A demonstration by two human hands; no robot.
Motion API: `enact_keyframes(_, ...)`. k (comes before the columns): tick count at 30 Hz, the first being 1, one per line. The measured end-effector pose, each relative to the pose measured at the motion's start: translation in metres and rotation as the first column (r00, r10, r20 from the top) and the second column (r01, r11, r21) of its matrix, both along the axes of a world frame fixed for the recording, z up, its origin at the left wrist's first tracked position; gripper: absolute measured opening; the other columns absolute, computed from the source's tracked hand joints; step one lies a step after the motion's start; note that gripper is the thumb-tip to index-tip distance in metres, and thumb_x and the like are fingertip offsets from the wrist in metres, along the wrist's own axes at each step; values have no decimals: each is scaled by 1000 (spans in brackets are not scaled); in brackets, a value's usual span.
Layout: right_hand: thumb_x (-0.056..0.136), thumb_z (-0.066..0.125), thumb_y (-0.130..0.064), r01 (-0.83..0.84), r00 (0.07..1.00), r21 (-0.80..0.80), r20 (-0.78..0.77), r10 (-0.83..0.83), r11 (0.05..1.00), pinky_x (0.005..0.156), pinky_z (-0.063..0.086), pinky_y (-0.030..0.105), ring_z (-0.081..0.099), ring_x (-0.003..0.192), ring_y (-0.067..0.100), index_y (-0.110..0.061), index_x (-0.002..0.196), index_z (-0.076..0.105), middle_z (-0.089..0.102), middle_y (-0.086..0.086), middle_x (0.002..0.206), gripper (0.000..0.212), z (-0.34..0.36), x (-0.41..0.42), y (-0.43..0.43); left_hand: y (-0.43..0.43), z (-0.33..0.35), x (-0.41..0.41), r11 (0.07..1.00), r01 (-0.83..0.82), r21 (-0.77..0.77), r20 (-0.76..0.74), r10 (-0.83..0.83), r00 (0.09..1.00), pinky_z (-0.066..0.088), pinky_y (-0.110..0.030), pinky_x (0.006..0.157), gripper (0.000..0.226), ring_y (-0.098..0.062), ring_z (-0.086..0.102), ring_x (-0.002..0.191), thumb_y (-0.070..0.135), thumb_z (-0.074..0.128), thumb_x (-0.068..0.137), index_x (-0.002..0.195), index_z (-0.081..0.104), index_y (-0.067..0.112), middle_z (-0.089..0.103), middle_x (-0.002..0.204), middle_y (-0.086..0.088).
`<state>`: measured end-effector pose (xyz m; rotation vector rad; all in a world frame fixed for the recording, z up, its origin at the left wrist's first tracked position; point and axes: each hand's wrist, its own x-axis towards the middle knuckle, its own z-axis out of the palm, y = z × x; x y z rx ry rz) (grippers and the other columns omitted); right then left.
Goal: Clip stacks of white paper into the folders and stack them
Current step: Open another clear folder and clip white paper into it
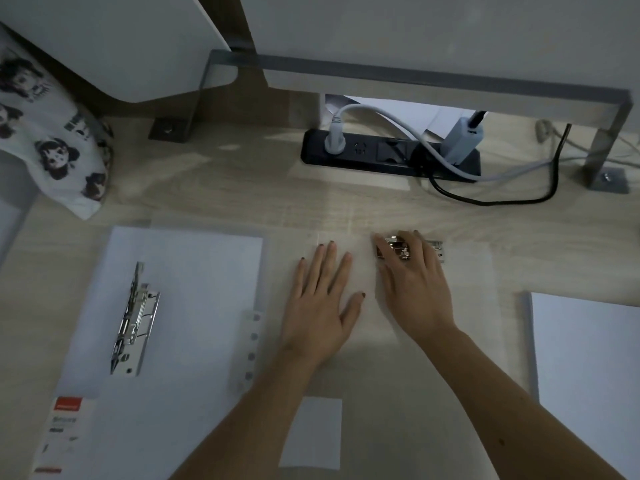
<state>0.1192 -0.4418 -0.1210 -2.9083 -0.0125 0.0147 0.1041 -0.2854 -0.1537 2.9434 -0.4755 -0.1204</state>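
You're looking down on a pale wood-grain desk (242, 188) in dim light. A grey metal frame (415, 76) stands along its far side, with white panels (121, 39) above. Beneath it lies a black power strip (377, 150), with a black cable (502, 201) looping beside it. A cartoon-printed cloth pouch (52, 133) rests far left.

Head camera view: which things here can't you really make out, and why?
- Metal clip, head view: the right hand covers most of it, so its lever position is unclear.
- Paper stack, head view: cut off by the right edge.
- Label on the left folder, head view: print too small and blurred to read.
- Patterned bag, head view: cut off by the left edge.
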Motion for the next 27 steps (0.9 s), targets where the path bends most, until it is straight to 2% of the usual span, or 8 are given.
enact_keyframes(6,89,42,-16,8,1000,89,5,-8,996,100,42,44,43,127,36,-18,129,53,51,17,129,42,-2,-2,-4,-1,1,2,1000,-6,-3,-6,6,1000,11,-42,114,61,-17,9,144,49,13,96,146,24,17,22,155,-7)
enact_keyframes(9,90,42,-17,7,1000,125,25,-10,992,94,46,42,46,124,34,-20,128,53,51,15,129,40,1,-5,-7,-2,0,2,1000,2,-2,-12,-2,1000,11,-42,114,59,-16,9,144,48,14,96,146,24,17,22,155,-6)
enact_keyframes(11,89,49,-13,25,999,193,38,-32,981,89,47,39,48,121,31,-19,129,49,50,13,129,40,5,-6,-8,-2,0,2,1000,3,-7,-8,-3,1000,11,-42,114,58,-17,10,144,47,18,96,146,24,17,22,155,-6)
enact_keyframes(15,90,53,-20,179,972,448,56,-227,876,71,40,19,54,94,14,-16,115,50,57,-1,108,25,21,1,-13,-1,0,2,1000,5,-15,-2,-5,1000,13,-42,113,59,-19,14,145,46,24,95,146,24,17,22,155,-5)
enact_keyframes(17,92,50,-21,288,934,547,18,-356,786,66,37,20,53,86,10,-16,106,51,58,-6,97,15,26,7,-21,-1,0,2,1000,3,-8,-4,-3,1000,14,-42,113,58,-20,16,144,46,22,96,146,24,17,22,155,-5)
enact_keyframes(20,92,48,-11,389,851,670,2,-526,632,70,37,20,55,83,13,-12,100,52,60,-3,90,9,28,12,-39,-1,1,1,1000,4,-3,-8,-4,1000,15,-42,113,58,-21,17,144,45,18,96,146,25,16,23,155,-5)
enact_keyframes(22,90,48,-7,463,802,670,-37,-597,580,71,35,19,54,85,17,-9,103,53,59,1,92,14,23,10,-55,-1,1,1,1000,-2,-4,-4,2,1000,15,-42,113,57,-20,17,144,43,22,96,145,27,16,24,154,-5)
enact_keyframes(27,89,53,-16,539,810,549,-130,-571,639,85,45,38,57,98,26,-10,108,55,59,13,110,20,11,-2,-77,-3,1,-5,999,-39,-2,10,40,999,17,-43,114,56,-19,19,143,42,21,96,144,30,15,28,153,-5)
